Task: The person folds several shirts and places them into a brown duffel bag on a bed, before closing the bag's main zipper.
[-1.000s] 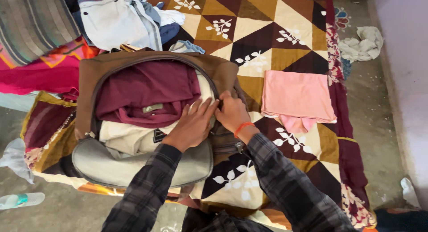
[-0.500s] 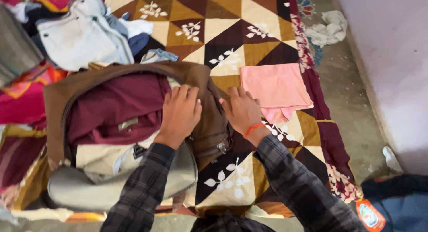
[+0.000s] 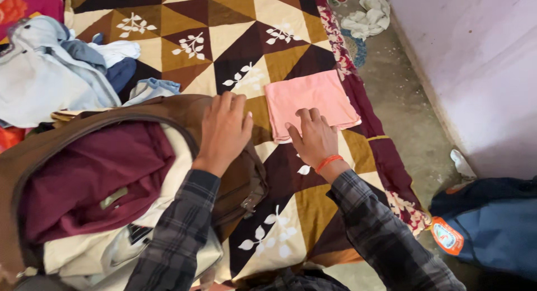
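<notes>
While seemingly touching, pink cloth (image 3: 310,96) meets right hand (image 3: 316,139).

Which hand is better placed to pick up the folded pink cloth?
The right hand: its fingers already rest on the folded pink cloth. The left hand lies flat on the brown backpack.

Lighting: soft, even daylight, moderately bright; source not visible. Shadows faint, short, diffuse under both forearms. No glare or blown highlights. Slight motion blur overall, fine detail soft esp. on patchwork quilt (image 3: 235,50). Mild wide-angle stretch toward edges. Colours slightly muted, low contrast at wall (image 3: 481,61).
</notes>
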